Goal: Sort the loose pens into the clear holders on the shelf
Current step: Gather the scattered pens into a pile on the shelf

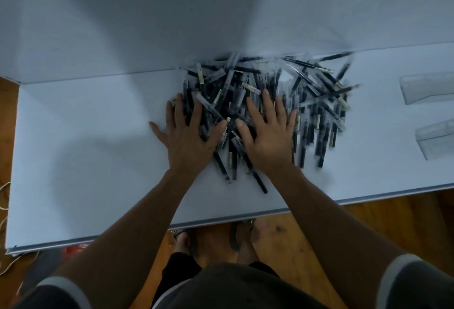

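We look down on a heap of dark pens [317, 112] lying criss-cross in the upper middle of the frame, on a white shelf [86, 136] and up against the white back panel [147, 14]. Our left hand [186, 134] lies flat on the left edge of the heap, fingers straight and spread apart, with the little finger out on the bare shelf. Our right hand [267, 134] lies flat just beside it on the middle of the heap, fingers likewise spread and gripping nothing. The two thumbs nearly meet over the pens.

At the right edge of the frame we see two clear holders [427, 87] lying on the shelf, one above the other and well apart from the heap. Along the bottom we see a wooden floor [368, 215] and two feet [243, 237].
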